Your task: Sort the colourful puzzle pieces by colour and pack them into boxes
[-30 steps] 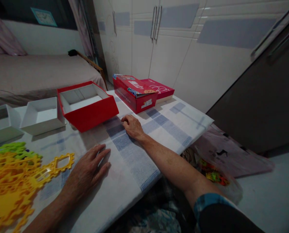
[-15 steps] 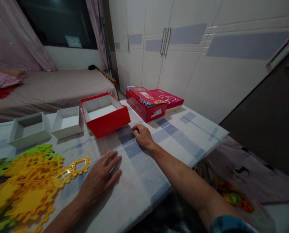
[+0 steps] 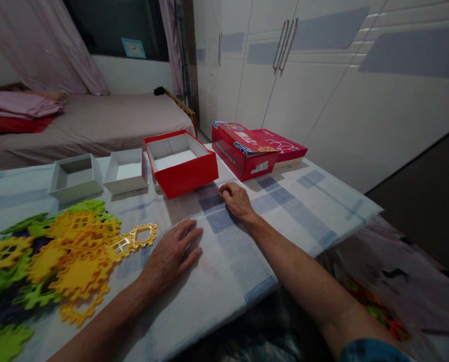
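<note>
My left hand (image 3: 174, 251) lies palm down on the checked tablecloth, its fingers stretched out and holding nothing. Just left of it, a yellow interlocking plastic piece with a square opening (image 3: 144, 234) sticks out from a pile of yellow interlocking pieces (image 3: 77, 271). Farther forward, my right hand (image 3: 238, 202) rests on the cloth with its fingers curled in, and no object shows in them. It is nearest to an open red box (image 3: 188, 176) with a pale inside, and does not appear to touch it.
Two small white open boxes (image 3: 77, 190) stand left of the red one. A red printed box (image 3: 243, 151) and a flatter red box (image 3: 297, 151) lie at the back right. Green pieces (image 3: 7, 342) lie at the left. The table's right edge shows beyond my right arm.
The view has turned slightly left and down, so more of the green pieces shows. Both hands stay in place on the cloth, and nothing has been picked up.
</note>
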A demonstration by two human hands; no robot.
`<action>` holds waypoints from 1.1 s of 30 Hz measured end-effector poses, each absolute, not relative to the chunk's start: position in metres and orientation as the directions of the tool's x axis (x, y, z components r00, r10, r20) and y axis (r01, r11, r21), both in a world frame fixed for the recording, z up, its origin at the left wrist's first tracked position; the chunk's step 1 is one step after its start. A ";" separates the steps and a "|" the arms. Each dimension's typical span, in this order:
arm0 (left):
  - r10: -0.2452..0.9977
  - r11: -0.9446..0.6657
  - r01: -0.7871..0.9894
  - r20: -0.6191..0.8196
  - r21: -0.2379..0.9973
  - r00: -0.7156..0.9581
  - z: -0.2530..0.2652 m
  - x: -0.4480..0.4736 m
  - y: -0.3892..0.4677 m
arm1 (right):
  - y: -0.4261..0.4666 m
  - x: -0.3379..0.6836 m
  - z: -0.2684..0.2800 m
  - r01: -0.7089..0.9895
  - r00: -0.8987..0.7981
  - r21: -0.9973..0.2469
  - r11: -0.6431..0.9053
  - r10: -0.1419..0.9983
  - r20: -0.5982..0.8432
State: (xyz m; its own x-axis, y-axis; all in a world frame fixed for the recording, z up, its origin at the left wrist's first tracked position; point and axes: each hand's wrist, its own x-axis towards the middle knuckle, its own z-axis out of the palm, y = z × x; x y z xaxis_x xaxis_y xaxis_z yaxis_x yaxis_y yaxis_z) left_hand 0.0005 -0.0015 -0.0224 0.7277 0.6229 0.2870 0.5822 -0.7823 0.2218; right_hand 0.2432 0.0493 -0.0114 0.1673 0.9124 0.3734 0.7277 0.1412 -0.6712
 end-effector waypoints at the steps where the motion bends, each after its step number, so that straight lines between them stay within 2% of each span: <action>1: 0.625 -0.781 0.584 0.282 0.223 0.728 -0.021 0.001 -0.002 | 0.050 0.243 -0.012 0.728 0.165 -0.670 0.144 0.912 0.375; 11: 0.696 -0.718 0.631 0.271 0.295 0.665 -0.008 0.004 -0.006 | 0.051 0.247 -0.013 0.731 0.171 -0.665 0.149 0.905 0.390; 17: 0.805 -0.593 0.679 0.317 0.432 0.501 -0.010 -0.003 0.004 | 0.050 0.246 -0.010 0.726 0.176 -0.674 0.133 0.912 0.370; 21: 0.836 -0.547 0.696 0.354 0.465 0.419 -0.005 -0.008 0.010 | 0.050 0.245 -0.008 0.729 0.179 -0.674 0.123 0.916 0.360; 24: 0.891 -0.449 0.685 0.351 0.574 0.289 -0.001 -0.010 0.013 | 0.050 0.244 -0.008 0.728 0.186 -0.676 0.114 0.916 0.356; 27: 0.943 -0.327 0.630 0.288 0.704 0.168 0.000 -0.011 0.015 | 0.050 0.245 -0.008 0.723 0.188 -0.681 0.115 0.916 0.354; 29: 0.942 -0.329 0.637 0.284 0.697 0.177 -0.001 -0.012 0.016 | 0.050 0.245 -0.008 0.725 0.180 -0.678 0.124 0.916 0.360; 33: 0.883 -0.461 0.723 0.345 0.515 0.318 -0.005 -0.013 0.016 | 0.050 0.245 -0.008 0.726 0.165 -0.672 0.144 0.913 0.373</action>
State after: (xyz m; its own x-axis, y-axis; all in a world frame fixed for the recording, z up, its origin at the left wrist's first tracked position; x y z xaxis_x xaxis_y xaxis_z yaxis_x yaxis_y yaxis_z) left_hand -0.0126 0.0163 -0.0050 0.3176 0.8833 0.3447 0.7228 -0.4609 0.5150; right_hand 0.2452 0.0495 -0.0084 0.1652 0.9129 0.3733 0.7261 0.1436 -0.6725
